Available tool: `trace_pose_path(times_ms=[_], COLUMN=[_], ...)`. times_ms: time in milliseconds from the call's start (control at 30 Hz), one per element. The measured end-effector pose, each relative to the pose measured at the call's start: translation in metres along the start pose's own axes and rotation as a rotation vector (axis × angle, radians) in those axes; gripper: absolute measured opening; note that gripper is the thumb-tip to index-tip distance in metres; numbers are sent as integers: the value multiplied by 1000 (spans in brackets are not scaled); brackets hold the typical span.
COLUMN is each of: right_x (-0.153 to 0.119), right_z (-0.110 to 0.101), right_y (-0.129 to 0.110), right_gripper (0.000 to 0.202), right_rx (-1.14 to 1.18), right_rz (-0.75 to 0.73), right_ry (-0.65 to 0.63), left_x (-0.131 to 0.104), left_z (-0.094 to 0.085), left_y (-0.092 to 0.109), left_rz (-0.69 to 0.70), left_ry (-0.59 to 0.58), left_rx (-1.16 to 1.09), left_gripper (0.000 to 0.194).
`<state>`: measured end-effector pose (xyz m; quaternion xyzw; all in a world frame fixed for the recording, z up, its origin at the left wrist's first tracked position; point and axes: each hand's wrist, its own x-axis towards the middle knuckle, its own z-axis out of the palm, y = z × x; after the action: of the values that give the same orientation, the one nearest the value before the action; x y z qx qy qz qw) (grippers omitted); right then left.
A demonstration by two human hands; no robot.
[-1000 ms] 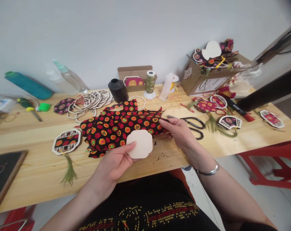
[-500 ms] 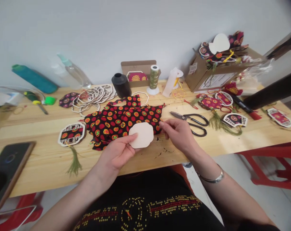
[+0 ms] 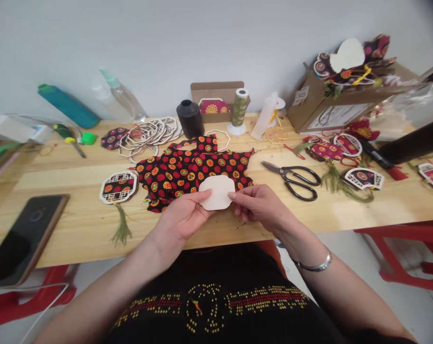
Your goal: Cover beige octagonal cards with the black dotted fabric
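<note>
Above desk, at near side of patterned cloth: white card. Left hand: your grip closed on its left edge; right hand: grip pinched at right edge. Likely best: light, even pressure, card unbent. Blank face points up toward you; no clear long axis.
</note>
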<state>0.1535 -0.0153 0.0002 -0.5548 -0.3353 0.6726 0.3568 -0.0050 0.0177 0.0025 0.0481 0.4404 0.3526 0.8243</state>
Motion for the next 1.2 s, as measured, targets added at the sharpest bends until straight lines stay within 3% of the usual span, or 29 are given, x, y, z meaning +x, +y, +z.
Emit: trace_pose_path(times_ms=[267, 767, 1200], right_x=[2, 3, 2], right_z=[1, 4, 3], right_y=[3, 2, 0], right_gripper=[33, 34, 37], right_rx=[78, 50, -12], right_rz=[91, 135, 161], right_ry=[-52, 13, 11], left_x=[3, 4, 7], left_z=[-1, -2, -3], left_y=[-5, -6, -7], left_rz=[-12, 0, -33], left_ry=[-13, -59, 53], left_rx=[11, -23, 55], left_gripper=[46, 45, 38])
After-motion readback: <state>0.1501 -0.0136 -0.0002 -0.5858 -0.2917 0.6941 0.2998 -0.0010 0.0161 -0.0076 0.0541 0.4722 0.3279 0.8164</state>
